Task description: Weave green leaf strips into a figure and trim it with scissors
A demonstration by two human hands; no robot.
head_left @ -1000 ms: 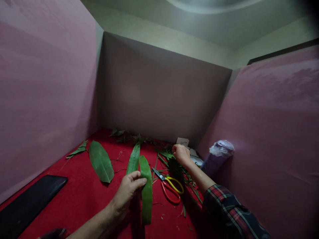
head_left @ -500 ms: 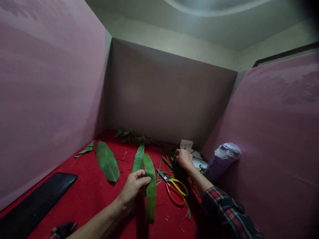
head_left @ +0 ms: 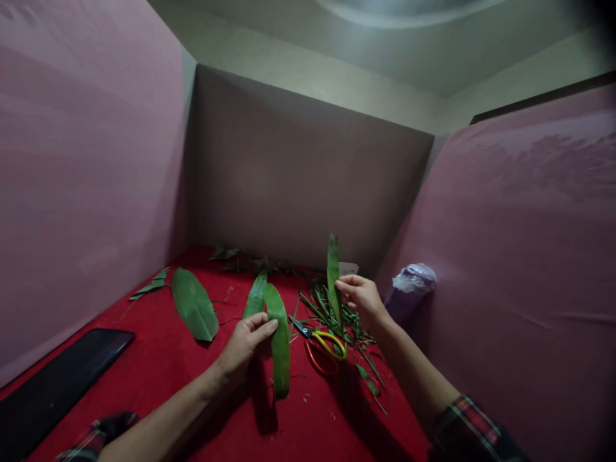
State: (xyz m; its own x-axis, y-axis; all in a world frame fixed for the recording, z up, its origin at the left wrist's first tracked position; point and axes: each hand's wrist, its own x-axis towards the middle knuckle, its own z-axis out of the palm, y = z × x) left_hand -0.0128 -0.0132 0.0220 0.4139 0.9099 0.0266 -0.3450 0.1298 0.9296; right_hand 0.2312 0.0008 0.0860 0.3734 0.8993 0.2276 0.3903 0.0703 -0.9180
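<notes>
My left hand (head_left: 243, 343) pinches a long green leaf (head_left: 280, 356) between thumb and fingers; it curves downward above the red surface. A second leaf length (head_left: 255, 296) rises just behind those fingers, and whether it is part of the same leaf I cannot tell. To the right, my right hand (head_left: 360, 296) grips a narrow leaf strip (head_left: 333, 266) by its edge, holding it upright. Between the hands lie scissors (head_left: 315, 333) with one yellow and one red handle loop. A broad leaf (head_left: 194, 305) rests flat on the left.
Cut leaf scraps (head_left: 359, 330) lie heaped beneath my right hand. A purple container (head_left: 407, 298) topped with clear plastic stands at the right wall. At left is a dark flat slab (head_left: 62, 378). Darker leaves (head_left: 240, 260) line the back of the red cloth (head_left: 173, 398); pink panels (head_left: 91, 192) flank it.
My right hand has come up from the scrap pile toward me, bringing the narrow leaf strip with it. My left hand keeps its hold on the leaf. The view has shifted slightly right.
</notes>
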